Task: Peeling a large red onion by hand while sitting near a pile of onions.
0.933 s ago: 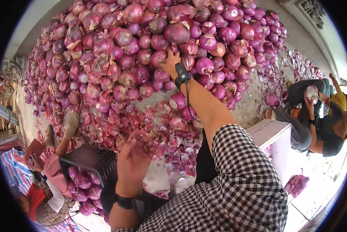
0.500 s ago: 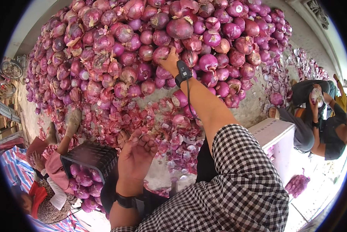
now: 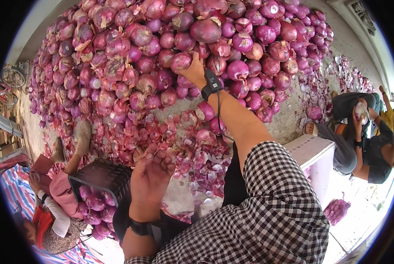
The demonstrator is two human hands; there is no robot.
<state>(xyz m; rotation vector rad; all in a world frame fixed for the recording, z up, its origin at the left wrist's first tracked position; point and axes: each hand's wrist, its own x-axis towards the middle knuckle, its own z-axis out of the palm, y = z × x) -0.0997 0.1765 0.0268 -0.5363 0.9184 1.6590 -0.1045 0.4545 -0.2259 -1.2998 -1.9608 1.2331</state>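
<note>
My right hand is stretched forward to the front of a big pile of red onions. Its fingers close around the right side of one red onion, which is still among its neighbours. Nearer to me, my left hand hangs palm up above the floor with its fingers loosely bent and apart; nothing lies in it. Loose onion skins are scattered below and beyond it. Each wrist wears a black strap, and a cable runs from the right one.
To the left, a black crate tipped on its side holds peeled onions, beside a seated person. On the right stands a white box, with a net bag of onions by it. Another person there holds an onion.
The onion at my right hand has shifted slightly to the left, with the fingers around it. My left hand has drifted a little left.
</note>
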